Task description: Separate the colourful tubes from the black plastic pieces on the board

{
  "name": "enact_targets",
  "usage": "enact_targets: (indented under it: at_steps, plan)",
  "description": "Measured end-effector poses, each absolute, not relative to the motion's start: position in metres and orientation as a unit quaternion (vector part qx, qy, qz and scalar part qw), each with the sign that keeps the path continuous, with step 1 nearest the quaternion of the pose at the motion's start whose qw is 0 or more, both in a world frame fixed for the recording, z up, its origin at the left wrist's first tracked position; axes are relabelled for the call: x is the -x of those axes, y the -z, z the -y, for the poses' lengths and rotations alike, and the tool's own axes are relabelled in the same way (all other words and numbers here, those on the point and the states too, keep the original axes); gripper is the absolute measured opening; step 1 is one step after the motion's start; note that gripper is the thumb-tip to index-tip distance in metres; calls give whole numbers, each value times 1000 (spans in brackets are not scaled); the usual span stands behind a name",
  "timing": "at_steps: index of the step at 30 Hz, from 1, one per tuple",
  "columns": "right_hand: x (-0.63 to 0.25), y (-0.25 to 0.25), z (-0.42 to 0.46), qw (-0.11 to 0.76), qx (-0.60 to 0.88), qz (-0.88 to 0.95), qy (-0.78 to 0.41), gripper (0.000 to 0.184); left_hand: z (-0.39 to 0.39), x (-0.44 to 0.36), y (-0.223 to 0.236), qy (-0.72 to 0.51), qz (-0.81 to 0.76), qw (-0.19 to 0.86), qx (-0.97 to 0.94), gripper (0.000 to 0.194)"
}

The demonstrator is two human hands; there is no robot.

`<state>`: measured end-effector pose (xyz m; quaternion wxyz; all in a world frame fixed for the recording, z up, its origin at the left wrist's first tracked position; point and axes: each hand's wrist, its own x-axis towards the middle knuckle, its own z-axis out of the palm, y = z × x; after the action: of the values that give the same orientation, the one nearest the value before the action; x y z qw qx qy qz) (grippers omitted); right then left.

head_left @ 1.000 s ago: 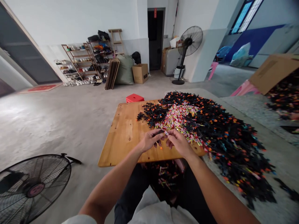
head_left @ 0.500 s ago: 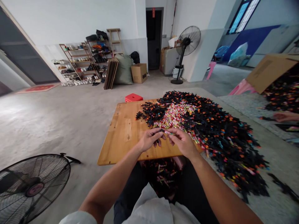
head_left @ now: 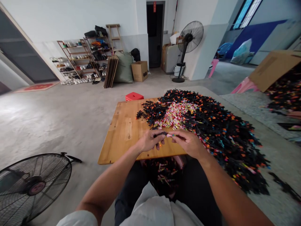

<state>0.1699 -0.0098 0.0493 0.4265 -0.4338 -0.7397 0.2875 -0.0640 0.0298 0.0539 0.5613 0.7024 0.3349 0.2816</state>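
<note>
Over the near part of the wooden table (head_left: 128, 136), my left hand (head_left: 150, 140) is closed on a small black plastic piece (head_left: 162, 133) with some orange showing below the fingers. My right hand (head_left: 188, 142) pinches a small pink-and-white printed tube (head_left: 169, 135) that meets the end of the black piece. The exact joint between them is too small to make out. Just beyond my hands lies a heap of similar pink-and-white tubes (head_left: 177, 114). Black pieces with orange and blue bits form a large pile (head_left: 218, 131) around it, spreading to the right.
More pieces fill a dark container (head_left: 164, 175) between my legs. A red stool (head_left: 134, 96) stands behind the table. At the lower left is a fan (head_left: 35, 186). To the right, a tipped cardboard box (head_left: 270, 70) holds black pieces, with part of another person's hand (head_left: 295, 114) near it.
My hands stay together, with the right one shifted slightly right. An orange bit now shows below my left fingers. The view has tilted slightly. The other person's hand has moved right.
</note>
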Motion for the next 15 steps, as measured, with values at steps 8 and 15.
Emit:
enact_targets:
  at_steps: [8, 15]
  plan:
    - [-173, -43, 8, 414, 462, 694, -367, 28, -22, 66, -68, -219, -352, 502, -759, 36]
    - [-172, -28, 7, 395, 473, 614, -492, 47, -18, 69, -74, -144, -362, 416, -822, 33]
